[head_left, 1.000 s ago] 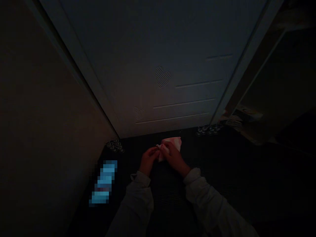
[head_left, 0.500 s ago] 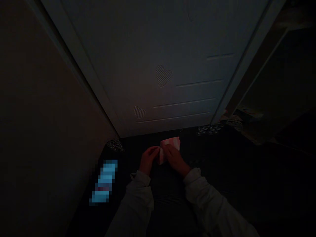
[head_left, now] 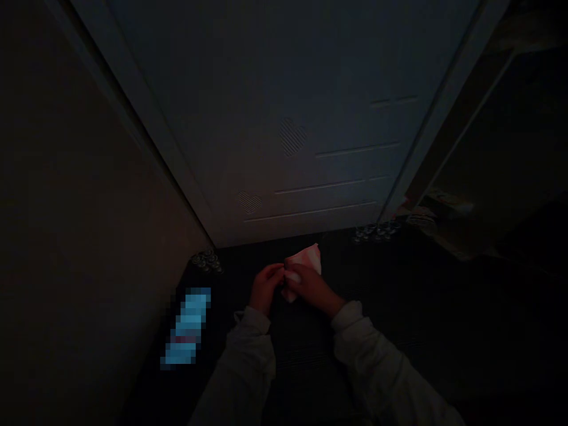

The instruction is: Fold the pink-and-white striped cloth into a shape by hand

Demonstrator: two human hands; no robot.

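Observation:
A small pink piece of cloth or paper [head_left: 310,258], its exact kind hard to tell in the dim light, is over the dark tabletop [head_left: 302,361]. My right hand [head_left: 311,287] is closed on it, with one corner sticking up beyond the fingers and another hanging below them. My left hand [head_left: 267,285] is at its left edge, fingertips pinched together and meeting the right fingertips. Whatever those left fingertips grip is too dark and small to make out. Pale long sleeves cover both forearms.
At the left lies a lit, pixelated blue screen [head_left: 189,328]. Clusters of small shiny round objects sit by the left corner [head_left: 207,260] and the right corner [head_left: 377,231] of a white panel [head_left: 346,124] with embossed hearts. Dim clutter [head_left: 437,216] lies further right.
The pink piece has tilted and shifted slightly left, its lower corner now hanging lower. My right fingertips have moved left to meet the left ones.

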